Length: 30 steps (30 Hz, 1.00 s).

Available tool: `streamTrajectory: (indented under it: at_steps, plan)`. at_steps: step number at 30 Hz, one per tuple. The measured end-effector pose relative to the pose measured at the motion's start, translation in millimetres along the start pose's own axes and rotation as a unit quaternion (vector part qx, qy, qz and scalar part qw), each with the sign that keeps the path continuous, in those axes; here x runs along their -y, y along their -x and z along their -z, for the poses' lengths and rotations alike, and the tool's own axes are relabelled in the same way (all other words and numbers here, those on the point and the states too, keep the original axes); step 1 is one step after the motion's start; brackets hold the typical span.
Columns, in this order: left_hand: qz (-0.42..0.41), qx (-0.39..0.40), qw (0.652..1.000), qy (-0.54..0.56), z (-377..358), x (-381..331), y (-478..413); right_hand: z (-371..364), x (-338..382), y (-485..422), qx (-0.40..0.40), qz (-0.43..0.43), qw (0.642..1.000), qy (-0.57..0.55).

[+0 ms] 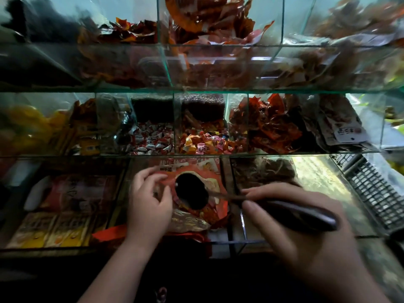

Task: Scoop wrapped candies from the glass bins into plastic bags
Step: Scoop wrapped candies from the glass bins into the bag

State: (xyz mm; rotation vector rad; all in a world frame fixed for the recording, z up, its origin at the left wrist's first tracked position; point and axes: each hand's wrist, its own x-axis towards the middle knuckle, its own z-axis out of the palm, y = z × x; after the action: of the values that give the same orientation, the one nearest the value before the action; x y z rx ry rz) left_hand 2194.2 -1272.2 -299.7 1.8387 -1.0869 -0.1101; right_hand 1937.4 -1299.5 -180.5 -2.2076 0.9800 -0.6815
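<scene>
My right hand grips the dark handle of a scoop; its round black bowl rests among red and gold wrapped candies in the low middle glass bin. My left hand is just left of the bowl, fingers curled and pinching a reddish wrapper at the bowl's edge. No plastic bag can be made out.
Above are two more tiers of glass bins: white-red candies, mixed bright candies, red packets, yellow sweets. Flat packets lie in the left low bin, brown items right. A black plastic crate stands at far right.
</scene>
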Motion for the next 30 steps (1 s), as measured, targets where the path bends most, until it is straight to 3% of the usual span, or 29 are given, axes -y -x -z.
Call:
streamTrajectory:
  at_steps: [1,2,4,6,10,12,16,20,25,30]
  plan:
    - [0.026,0.007,0.999,-0.032,-3.0,7.4,6.4,-15.4,-5.6,-13.0,-0.072,-0.013,0.997,-0.017]
    - [0.055,0.038,0.996,-0.064,-7.2,13.5,11.0,-27.8,-10.2,-10.3,-0.076,0.006,0.997,0.032]
    - [0.123,0.137,0.978,-0.094,-14.4,19.9,14.7,-52.9,-14.3,-26.7,-0.007,-0.02,0.999,0.024]
    - [0.166,0.211,0.958,-0.1,-21.9,20.9,13.7,-79.0,-27.7,-49.6,0.052,-0.044,0.993,0.095]
    - [0.126,0.249,0.954,-0.107,-36.9,16.8,16.9,-109.4,-62.5,-66.6,0.099,-0.11,0.972,0.18]
    - [0.119,0.248,0.956,-0.1,-39.7,15.9,19.1,-114.5,-72.9,-68.7,0.081,-0.138,0.971,0.179]
    - [0.129,0.253,0.956,-0.075,-38.0,16.9,20.6,-124.0,-88.0,-68.4,-0.011,-0.207,0.97,0.125]
    - [0.153,0.262,0.952,-0.047,-34.1,13.6,18.9,-131.6,-98.4,-71.7,-0.036,-0.27,0.961,0.048]
    - [0.166,0.264,0.949,-0.043,-33.5,12.4,17.0,-132.0,-92.0,-66.9,-0.108,-0.266,0.947,-0.144]
    - [0.183,0.259,0.947,-0.046,-34.2,18.0,13.4,-123.7,-82.7,-63.0,-0.166,-0.264,0.93,-0.194]
